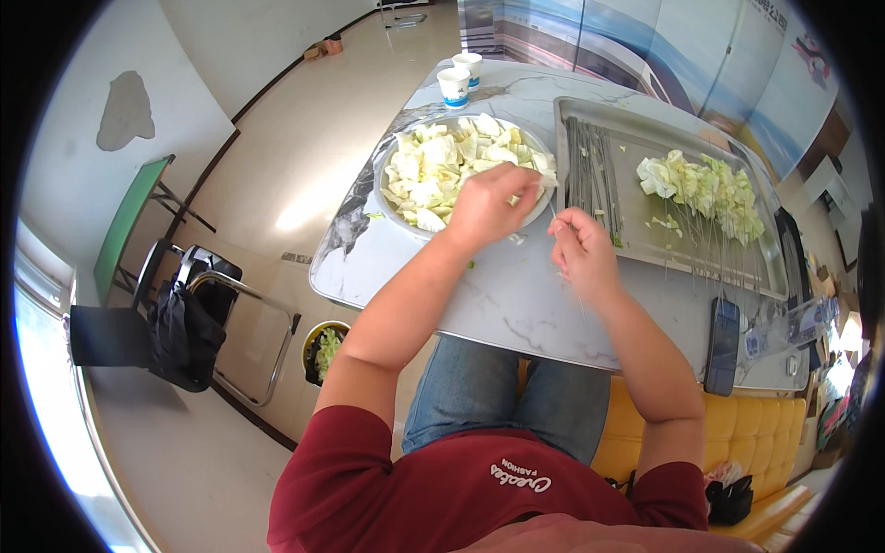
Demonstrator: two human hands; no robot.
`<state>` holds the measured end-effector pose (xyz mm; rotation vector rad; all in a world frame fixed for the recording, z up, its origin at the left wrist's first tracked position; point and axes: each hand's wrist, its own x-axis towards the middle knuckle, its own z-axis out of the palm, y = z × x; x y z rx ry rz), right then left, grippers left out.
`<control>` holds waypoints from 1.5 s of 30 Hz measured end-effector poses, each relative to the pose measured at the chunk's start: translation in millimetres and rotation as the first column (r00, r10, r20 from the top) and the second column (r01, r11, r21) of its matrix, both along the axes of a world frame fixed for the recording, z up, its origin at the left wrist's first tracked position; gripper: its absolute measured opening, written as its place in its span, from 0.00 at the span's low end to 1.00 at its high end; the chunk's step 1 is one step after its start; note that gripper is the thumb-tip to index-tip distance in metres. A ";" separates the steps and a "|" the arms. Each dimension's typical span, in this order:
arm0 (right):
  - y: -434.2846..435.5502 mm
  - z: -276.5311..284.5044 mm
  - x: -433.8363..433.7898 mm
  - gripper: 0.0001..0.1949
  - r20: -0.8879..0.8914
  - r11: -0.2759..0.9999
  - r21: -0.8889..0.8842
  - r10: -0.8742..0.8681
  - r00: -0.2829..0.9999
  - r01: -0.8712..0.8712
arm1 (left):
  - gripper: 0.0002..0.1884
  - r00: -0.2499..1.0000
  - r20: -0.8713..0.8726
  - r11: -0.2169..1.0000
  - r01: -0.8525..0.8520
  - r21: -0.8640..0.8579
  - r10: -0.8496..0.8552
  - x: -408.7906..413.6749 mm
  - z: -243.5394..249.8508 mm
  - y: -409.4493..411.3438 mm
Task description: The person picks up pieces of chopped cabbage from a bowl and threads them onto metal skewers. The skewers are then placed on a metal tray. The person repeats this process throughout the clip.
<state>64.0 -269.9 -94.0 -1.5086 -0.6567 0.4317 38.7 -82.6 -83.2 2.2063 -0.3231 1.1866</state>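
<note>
My left hand [492, 202] is over the right side of a round metal bowl [382, 200] of cut cabbage pieces [437, 153], its fingers pinching a cabbage piece [546, 178]. Just right of the bowl, my right hand [584, 249] grips a thin metal skewer [553, 207], whose upper end meets that piece. A rectangular metal tray [639, 114] lies to the right. At its left side lies a bundle of bare skewers [591, 169]; skewers threaded with cabbage [719, 197] rest at its right, their lower ends crossing the near rim.
Two paper cups [453, 88] stand behind the bowl. A smartphone [722, 345] and a clear plastic bottle [792, 328] lie at the marble-patterned table's [511, 304] near right. A bin [325, 351] with green scraps stands on the floor to the left, beside a metal-framed chair [287, 345].
</note>
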 end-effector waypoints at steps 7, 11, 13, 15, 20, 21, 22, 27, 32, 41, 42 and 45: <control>-4.2 5.0 6.0 0.07 0.006 0.999 -0.005 -0.038 0.999 0.038 | 0.06 0.996 0.082 0.999 0.015 0.041 -0.019 0.3 2.9 8.1; -7.6 4.9 7.0 0.07 -0.005 1.000 0.004 -0.027 1.000 0.027 | 0.05 0.842 -0.045 0.834 -0.539 -0.116 0.538 1.8 14.9 50.1; -6.6 8.0 4.9 0.07 0.002 0.999 -0.022 -0.025 1.000 0.025 | 0.11 0.599 -0.092 0.605 -0.792 0.079 0.795 -1.7 3.8 83.5; -6.9 8.1 3.5 0.07 0.007 0.999 -0.034 -0.019 1.000 0.019 | 0.14 0.444 -0.225 0.491 -0.835 0.247 0.868 -5.5 -11.3 104.2; -7.1 3.8 3.2 0.06 0.015 1.000 -0.019 0.007 1.000 -0.007 | 0.18 0.405 -0.558 0.566 -0.811 0.146 0.724 -3.2 -7.3 116.6; -7.0 1.9 4.1 0.06 0.037 1.000 -0.012 0.008 0.999 -0.007 | 0.17 0.457 -0.513 0.570 -0.818 0.078 0.726 -3.1 -0.9 113.0; -6.8 -1.5 4.0 0.06 0.059 1.000 -0.005 0.008 0.998 -0.008 | 0.15 0.651 -0.494 0.654 -0.730 -0.198 0.576 -3.4 5.5 109.6; -6.3 -7.2 2.7 0.06 0.181 0.999 -0.020 0.051 0.982 -0.048 | 0.08 0.969 0.126 0.407 0.206 -0.890 -0.214 -0.5 18.0 81.2; -4.5 -8.5 -1.4 0.06 0.193 0.999 -0.010 0.054 0.980 -0.053 | 0.06 0.929 0.130 0.335 0.253 -0.908 -0.348 1.5 18.6 62.8; -6.7 -9.8 1.7 0.07 0.229 0.998 -0.060 0.041 0.973 -0.027 | 0.06 0.930 0.134 0.335 0.254 -0.908 -0.343 4.0 15.7 57.6; -6.5 -9.6 1.2 0.06 0.229 0.997 -0.066 0.040 0.973 -0.025 | 0.07 0.932 0.138 0.347 0.258 -0.901 -0.335 4.6 15.0 58.3; -6.2 -7.9 0.0 0.06 0.228 0.996 -0.081 0.040 0.973 -0.022 | 0.07 0.938 0.129 0.389 0.255 -0.885 -0.322 5.7 13.0 59.4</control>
